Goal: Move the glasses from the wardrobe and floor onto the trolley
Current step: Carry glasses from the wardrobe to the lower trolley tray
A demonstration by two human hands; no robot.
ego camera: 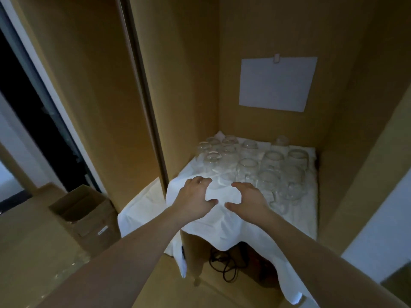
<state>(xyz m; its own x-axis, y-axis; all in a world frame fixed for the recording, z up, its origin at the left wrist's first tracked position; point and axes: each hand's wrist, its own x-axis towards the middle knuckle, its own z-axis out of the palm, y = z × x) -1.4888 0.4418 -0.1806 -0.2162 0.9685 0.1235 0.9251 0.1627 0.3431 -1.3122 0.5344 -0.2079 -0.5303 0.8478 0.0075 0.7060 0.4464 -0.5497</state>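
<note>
Several clear glasses [249, 165] stand upside down on a white cloth [222, 223] that covers a shelf inside the wooden wardrobe [191, 85]. My left hand [195, 197] and my right hand [248, 200] reach side by side over the cloth's near part, just in front of the closest glasses. Both have fingers spread and loosely curved, thumbs pointing toward each other, and hold nothing. No trolley is in view.
A white paper sheet [277, 83] hangs on the wardrobe's back wall. An open cardboard box [86, 215] stands on the floor at the left. Black cables [224, 263] lie under the shelf. The sliding door edge [142, 85] runs beside the opening.
</note>
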